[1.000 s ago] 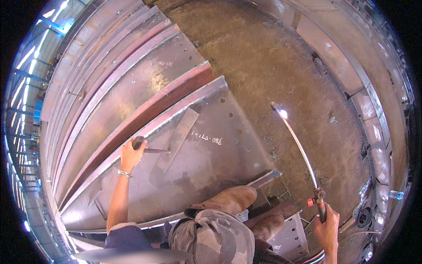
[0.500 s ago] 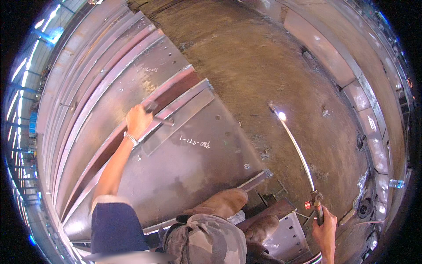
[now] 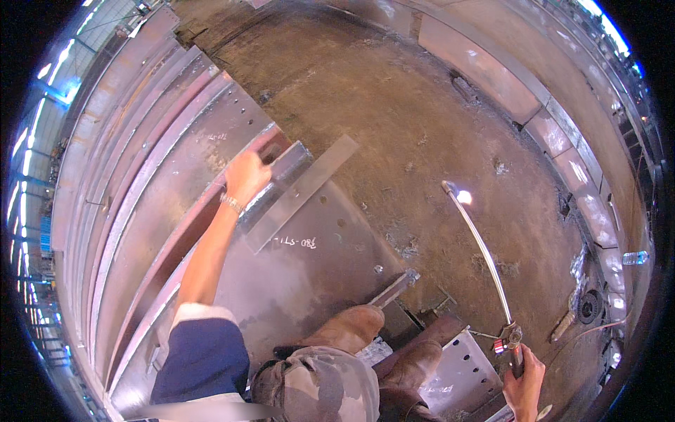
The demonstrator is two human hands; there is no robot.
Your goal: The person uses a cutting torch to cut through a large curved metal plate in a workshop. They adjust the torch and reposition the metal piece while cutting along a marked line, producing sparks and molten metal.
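- Left of centre: left hand (image 3: 246,177) clamped round dark handle (image 3: 270,152), near steel plate's (image 3: 295,288) edge.
- Lower right: right hand (image 3: 524,383) gripping torch (image 3: 486,257), brown floor (image 3: 394,169) around its tip.

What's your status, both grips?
Left grip closed on dark tool; right grip closed on gas torch, glow at tip. Flat steel bar juts past edge of beam. Camouflage cap blocks lower view.

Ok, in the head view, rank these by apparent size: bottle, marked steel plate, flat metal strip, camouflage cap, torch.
1. Marked steel plate
2. Camouflage cap, probably enlarged by nearness to the camera
3. Flat metal strip and torch, unranked: the torch looks longer but thinner
4. Bottle
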